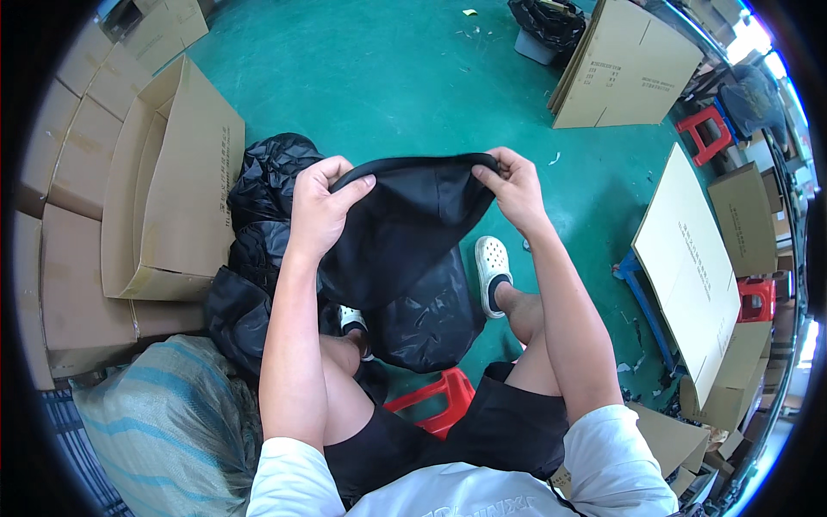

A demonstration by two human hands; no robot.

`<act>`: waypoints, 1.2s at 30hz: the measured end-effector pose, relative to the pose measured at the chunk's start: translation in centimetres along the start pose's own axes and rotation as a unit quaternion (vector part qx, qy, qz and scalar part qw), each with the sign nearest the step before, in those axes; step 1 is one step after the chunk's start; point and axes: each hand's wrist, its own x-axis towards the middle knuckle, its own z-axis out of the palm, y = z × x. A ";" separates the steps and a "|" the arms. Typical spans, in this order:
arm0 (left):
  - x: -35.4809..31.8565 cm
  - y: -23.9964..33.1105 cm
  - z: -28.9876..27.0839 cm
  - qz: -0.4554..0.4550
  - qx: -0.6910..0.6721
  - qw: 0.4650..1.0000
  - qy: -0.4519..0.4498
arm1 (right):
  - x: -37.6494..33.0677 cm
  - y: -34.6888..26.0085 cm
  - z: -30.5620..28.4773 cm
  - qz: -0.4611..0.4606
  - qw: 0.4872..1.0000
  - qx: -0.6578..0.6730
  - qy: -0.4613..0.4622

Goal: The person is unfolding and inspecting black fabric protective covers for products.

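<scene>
Both arms reach forward over my knees, holding up a black cloth piece (401, 228) with a thick, rounded rim. My left hand (321, 207) pinches the rim at its left end, thumb on the near side. At the right end, my right hand (519, 191) grips the same rim between thumb and fingers. The rim is stretched between them in a shallow arch, and the cloth hangs below it. Whether it is a bag, a cover or a garment cannot be made out. Under it a shiny black plastic bag (431, 323) sits on the floor between my feet.
More black plastic bags (267, 194) lie at my left, by an open cardboard box (185, 189) and stacked cartons. A striped woven sack (168, 422) bulges at near left. Under me is a red stool (444, 405). Flat cardboard (689, 267) leans at right; folded cartons (624, 69) stand beyond.
</scene>
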 end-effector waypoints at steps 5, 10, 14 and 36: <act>0.1 -0.1 0.1 0.012 0.013 0.999 0.032 | -0.3 -1.0 0.5 -0.045 0.990 -0.116 0.060; 0.1 0.7 0.7 0.004 -0.022 0.998 0.062 | -0.1 -0.5 -0.4 0.082 0.995 0.016 -0.046; -0.2 0.6 0.4 -0.006 0.003 1.000 0.003 | -0.3 -0.3 -1.3 0.084 0.989 0.082 -0.089; 0.0 -0.5 0.4 -0.025 0.016 0.999 0.020 | -1.2 -1.7 -1.9 0.197 0.912 0.327 -0.153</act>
